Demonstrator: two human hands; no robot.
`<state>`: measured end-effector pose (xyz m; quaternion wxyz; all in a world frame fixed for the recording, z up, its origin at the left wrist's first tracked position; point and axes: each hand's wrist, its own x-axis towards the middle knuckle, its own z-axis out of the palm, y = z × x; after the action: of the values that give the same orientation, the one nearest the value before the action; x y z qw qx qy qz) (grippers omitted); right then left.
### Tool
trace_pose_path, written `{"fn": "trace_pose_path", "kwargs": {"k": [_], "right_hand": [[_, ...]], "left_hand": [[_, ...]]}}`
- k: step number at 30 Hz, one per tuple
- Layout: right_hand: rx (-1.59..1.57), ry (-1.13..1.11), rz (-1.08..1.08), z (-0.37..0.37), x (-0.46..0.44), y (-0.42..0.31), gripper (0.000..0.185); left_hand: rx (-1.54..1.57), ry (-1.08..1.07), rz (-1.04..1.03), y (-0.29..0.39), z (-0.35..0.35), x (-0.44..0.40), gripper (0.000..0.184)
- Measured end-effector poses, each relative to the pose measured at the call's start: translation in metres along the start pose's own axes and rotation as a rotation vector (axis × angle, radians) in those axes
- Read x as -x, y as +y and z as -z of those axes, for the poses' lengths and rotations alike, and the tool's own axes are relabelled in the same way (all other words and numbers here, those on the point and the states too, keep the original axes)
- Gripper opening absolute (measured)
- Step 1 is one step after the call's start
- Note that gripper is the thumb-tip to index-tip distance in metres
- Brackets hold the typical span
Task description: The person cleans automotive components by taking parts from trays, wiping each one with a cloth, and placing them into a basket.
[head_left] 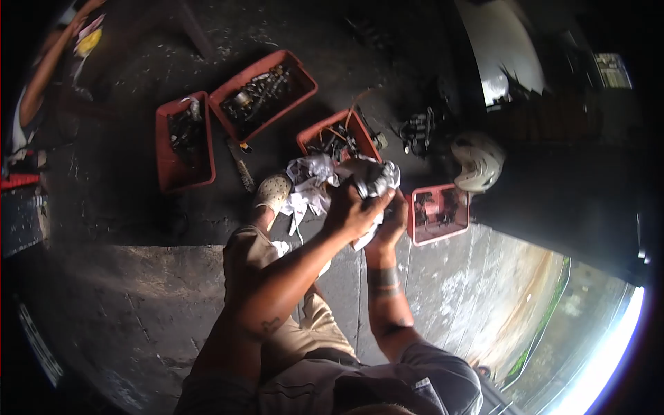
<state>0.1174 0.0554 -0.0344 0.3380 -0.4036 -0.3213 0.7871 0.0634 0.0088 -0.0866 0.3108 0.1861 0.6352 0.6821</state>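
Metal part (380,178): a silvery, bulky piece held up in the air between the two hands, nearer than any of the trays; its outline is blurred and partly covered.
Left hand (353,216): fingers bent and grasping the part from its left side.
Right hand (393,220): wrapped, as far as can be seen, round the part from the right and below; the fingertips are hidden.
White cloth (365,238): shows beneath the part, between the hands; whether it is wound round the metal or only lies against it, I cannot tell.
Stage reached: handling of this piece looks under way; it is off the floor and gripped, with no sign that it is finished. Many pieces lie in the trays, and which of them are done or left cannot be told.
Shoe (274,190): spotted, on the floor beside the rag heap (308,181).
Small tray (441,233): right of the hands, dark pieces inside, a pale helmet (478,164) just beyond its corner.
Three red trays: the nearest (363,135) beyond the rags, the left (187,184) and the far one (303,81) close together, all holding parts.
Co-worker's arm (41,86): at the far left edge.
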Motion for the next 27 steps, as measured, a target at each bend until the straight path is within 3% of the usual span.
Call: {"fn": "trace_pose_path", "kwargs": {"k": [1, 2, 4, 6, 7, 8, 10, 11, 12, 14, 15, 16, 17, 18, 19, 20, 22, 26, 27], "right_hand": [[-0.027, -0.076, -0.054, 0.008, -0.002, -0.003, 0.042], [-0.052, -0.16, -0.111, 0.011, -0.002, -0.008, 0.043], [-0.193, -0.142, -0.126, 0.008, 0.011, -0.013, 0.043], [-0.114, -0.287, -0.095, 0.017, 0.008, -0.013, 0.037], [-0.079, -0.235, -0.061, 0.028, -0.004, -0.009, 0.031], [0.302, -0.124, 0.24, 0.043, -0.01, 0.005, 0.018], [-0.094, -0.298, 0.037, 0.013, 0.002, -0.025, 0.017], [0.619, -0.346, 0.652, 0.029, -0.005, -0.01, 0.017], [0.495, -0.193, 0.408, 0.041, -0.01, -0.003, 0.03], [0.957, -0.485, 0.961, 0.017, 0.006, -0.03, 0.038], [1.116, -0.61, 1.117, 0.053, -0.022, -0.024, 0.045], [0.977, -0.638, 0.991, 0.047, -0.024, -0.028, 0.045], [1.174, -0.523, 1.326, 0.041, -0.027, -0.035, 0.047], [1.363, -0.38, 1.662, 0.029, -0.024, -0.046, 0.049], [1.166, -0.305, 0.866, 0.016, -0.016, -0.049, 0.039], [0.801, -0.487, 0.83, -0.004, -0.02, -0.054, 0.023], [1.029, -0.406, 0.679, -0.018, -0.016, -0.06, 0.027], [1.075, -0.391, 0.822, -0.035, -0.003, -0.071, 0.035], [1.107, -0.419, 1.158, -0.029, -0.015, -0.065, 0.035]], "left_hand": [[-0.042, -0.003, -0.12, 0.072, 0.015, -0.003, 0.032], [-0.195, 0.046, -0.253, 0.099, 0.02, -0.003, 0.037], [0.034, -0.031, 0.18, 0.092, 0.022, -0.01, 0.045], [-0.069, -0.116, 0.344, 0.064, 0.015, -0.015, 0.052], [-0.096, -0.01, 0.281, 0.05, 0.012, -0.017, 0.058], [-0.021, 0.008, 0.126, 0.051, 0.016, -0.018, 0.05], [0.007, -0.201, 0.472, 0.072, 0.033, -0.03, 0.038], [-0.076, -0.029, 0.351, 0.069, 0.031, -0.035, 0.03], [0.266, 0.036, 0.407, 0.063, 0.033, -0.037, 0.027], [0.48, 0.0, 0.581, 0.027, 0.029, -0.044, 0.024], [0.717, -0.022, 0.517, 0.081, 0.029, -0.028, 0.022], [0.937, -0.153, 0.433, 0.072, 0.021, -0.031, 0.022], [0.934, -0.098, 0.482, 0.063, 0.01, -0.027, 0.023], [0.932, -0.043, 0.531, 0.111, 0.01, -0.009, 0.025], [1.021, -0.235, 0.565, 0.143, 0.019, 0.003, 0.029], [0.736, -0.472, 0.598, 0.078, 0.016, -0.01, 0.032], [0.707, -0.33, 0.479, 0.063, 0.004, -0.014, 0.029], [0.594, -0.23, 0.217, 0.102, 0.011, -0.009, 0.029], [0.606, -0.268, 0.18, 0.101, 0.017, -0.014, 0.029]]}}
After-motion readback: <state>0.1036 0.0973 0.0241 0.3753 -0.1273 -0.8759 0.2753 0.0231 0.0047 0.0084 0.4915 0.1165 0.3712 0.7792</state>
